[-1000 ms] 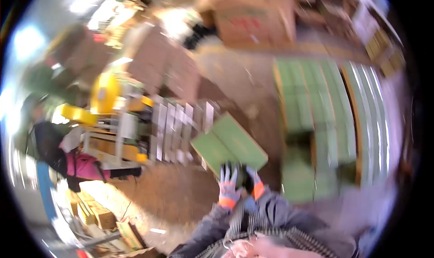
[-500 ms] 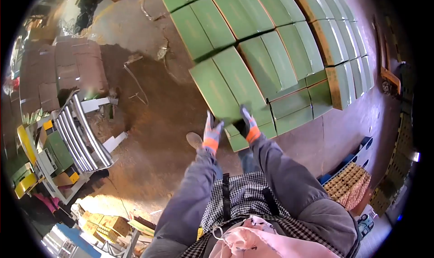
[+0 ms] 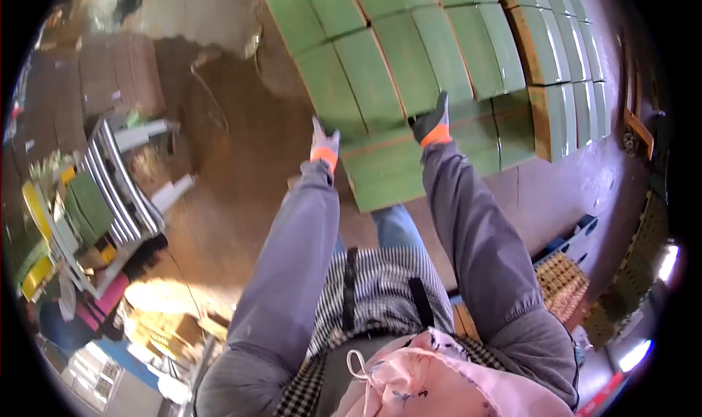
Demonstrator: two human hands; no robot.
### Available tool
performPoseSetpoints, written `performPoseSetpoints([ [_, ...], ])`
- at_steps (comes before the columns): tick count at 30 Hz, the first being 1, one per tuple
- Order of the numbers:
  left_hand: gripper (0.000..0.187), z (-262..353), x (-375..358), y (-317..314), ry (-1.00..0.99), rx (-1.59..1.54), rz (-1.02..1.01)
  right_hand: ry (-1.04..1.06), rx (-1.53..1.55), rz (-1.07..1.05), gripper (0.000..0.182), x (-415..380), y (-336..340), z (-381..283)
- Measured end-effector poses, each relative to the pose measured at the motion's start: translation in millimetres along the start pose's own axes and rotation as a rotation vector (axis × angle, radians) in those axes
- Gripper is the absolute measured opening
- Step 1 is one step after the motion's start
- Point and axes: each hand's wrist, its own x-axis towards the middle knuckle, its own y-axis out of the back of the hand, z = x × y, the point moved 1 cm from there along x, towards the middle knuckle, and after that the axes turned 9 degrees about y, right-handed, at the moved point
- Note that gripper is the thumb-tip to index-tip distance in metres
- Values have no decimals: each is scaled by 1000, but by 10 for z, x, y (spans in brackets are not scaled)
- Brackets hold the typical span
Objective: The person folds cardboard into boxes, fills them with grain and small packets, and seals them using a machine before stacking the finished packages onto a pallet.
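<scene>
Half a second earlier the green box (image 3: 369,88) was carried above the stack (image 3: 453,59); now it lay flat on the stack's near left corner, both arms outstretched, left hand (image 3: 322,141) and right hand (image 3: 433,123) spread against its near edge, so the placing looked nearly done

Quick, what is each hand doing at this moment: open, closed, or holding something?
Left hand: gloved, at the left edge of the green pack; grip cannot be told.
Right hand: gloved, at the pack's near right corner; grip cannot be told.
</scene>
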Motion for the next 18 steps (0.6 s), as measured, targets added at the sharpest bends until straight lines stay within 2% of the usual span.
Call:
performPoseSetpoints([
  [1,80,68,-126,14,-95,-24,71,-41,95,-85,70,-21,63,-9],
  [3,70,423,-622,255,-36,-123,103,-977,817,84,77,-325,154,-9],
  [4,61,670,-952,484,95,-486,-22,-972,677,14,79,-524,273,-80],
  [5,52,877,-1319,768,212,-856,-139,-1092,634,42,62,-624,507,-385],
  [6,39,1014,-1684,1085,37,-539,19,-1189,834,11,34,-716,684,-720],
  [7,38,1087,-1954,1409,-22,-496,158,-1226,789,-110,43,-1124,719,-436],
  [9,39,1041,-2316,2228,-126,-278,392,-1236,666,-330,42,-1496,890,-737],
  [10,39,1081,-2456,2565,-183,-311,502,-1241,602,-435,43,-1636,972,-865],
  [11,39,1185,-2572,2959,-257,-267,608,-1229,583,-427,42,-1702,986,-1224],
  [13,51,1452,-2674,3834,-388,-49,740,-982,704,-558,34,-1886,881,-1618],
  [14,65,1685,-2725,4238,-445,370,924,-824,663,-601,25,-2103,639,-1495],
  [15,79,1937,-2784,4604,-459,799,1107,-1182,852,-460,16,-2025,366,-1818],
  [16,104,2156,-2804,4886,-160,1062,1266,-1219,800,-541,26,-1948,109,-2060],
  [17,115,2218,-2736,5206,-12,1075,1354,-1181,832,-603,30,-1847,-187,-2318],
  [18,116,2271,-2652,5463,125,1046,1360,-932,877,-734,35,-1739,-536,-2467],
])
